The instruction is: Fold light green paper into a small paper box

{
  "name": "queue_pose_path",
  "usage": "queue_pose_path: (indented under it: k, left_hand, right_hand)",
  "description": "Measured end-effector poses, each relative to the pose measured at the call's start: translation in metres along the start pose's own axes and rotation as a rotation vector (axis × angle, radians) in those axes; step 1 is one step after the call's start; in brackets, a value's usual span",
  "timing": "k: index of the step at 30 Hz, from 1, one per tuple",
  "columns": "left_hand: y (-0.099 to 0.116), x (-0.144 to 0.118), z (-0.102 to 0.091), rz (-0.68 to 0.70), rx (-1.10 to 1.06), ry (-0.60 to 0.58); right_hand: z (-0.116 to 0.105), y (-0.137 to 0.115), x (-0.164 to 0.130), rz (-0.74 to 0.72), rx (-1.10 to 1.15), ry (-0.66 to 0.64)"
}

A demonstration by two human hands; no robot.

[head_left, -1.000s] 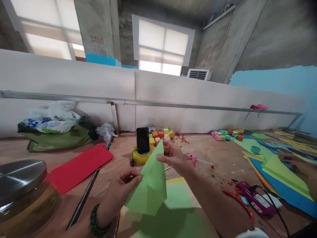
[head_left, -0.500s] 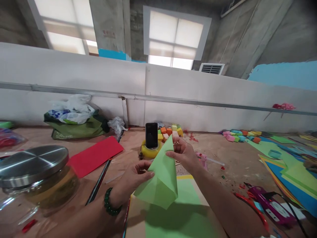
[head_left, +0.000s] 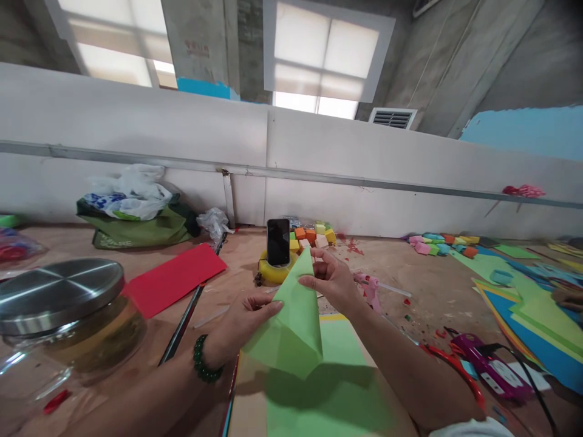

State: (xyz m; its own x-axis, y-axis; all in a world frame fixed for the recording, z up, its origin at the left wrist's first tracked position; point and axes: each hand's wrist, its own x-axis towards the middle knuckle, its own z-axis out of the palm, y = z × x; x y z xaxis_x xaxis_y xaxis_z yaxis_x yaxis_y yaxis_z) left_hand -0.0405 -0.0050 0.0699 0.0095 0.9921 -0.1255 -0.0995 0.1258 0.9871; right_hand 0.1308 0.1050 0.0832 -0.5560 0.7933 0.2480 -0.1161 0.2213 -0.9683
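Paper lay nearest: a green sheet (head_left: 337,388) flat on a board at the bottom edge of the view. Above it, both hands held a folded green paper (head_left: 291,321) up off the table. The left hand (head_left: 243,325), with a green bead bracelet (head_left: 203,364) on its wrist, pinched the paper's left edge between closed fingers and thumb. The right hand (head_left: 332,282) gripped its pointed top, fingers curled shut on the tip. To the left stood a glass jar (head_left: 68,321) with a steel lid, then a red sheet (head_left: 175,279). Behind the paper a phone (head_left: 278,241) stood upright in a yellow tape roll (head_left: 268,271), with coloured foam cubes (head_left: 312,237) beyond, near the white wall.
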Motion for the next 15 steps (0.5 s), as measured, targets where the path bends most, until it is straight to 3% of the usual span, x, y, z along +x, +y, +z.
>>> queue_pose_path:
  k: [4, 9, 15]
  left_hand:
    - [-0.006, 0.004, -0.005, 0.027, -0.041, 0.051]
    - [-0.002, 0.005, -0.01, 0.125, -0.014, 0.161]
    - [0.004, 0.002, -0.013, 0.122, -0.056, 0.182]
  right_hand:
    - [-0.001, 0.005, 0.001, 0.029, -0.05, -0.056]
    - [0.002, 0.011, 0.003, 0.157, -0.052, -0.249]
    - [0.007, 0.003, 0.011, 0.131, -0.175, -0.193]
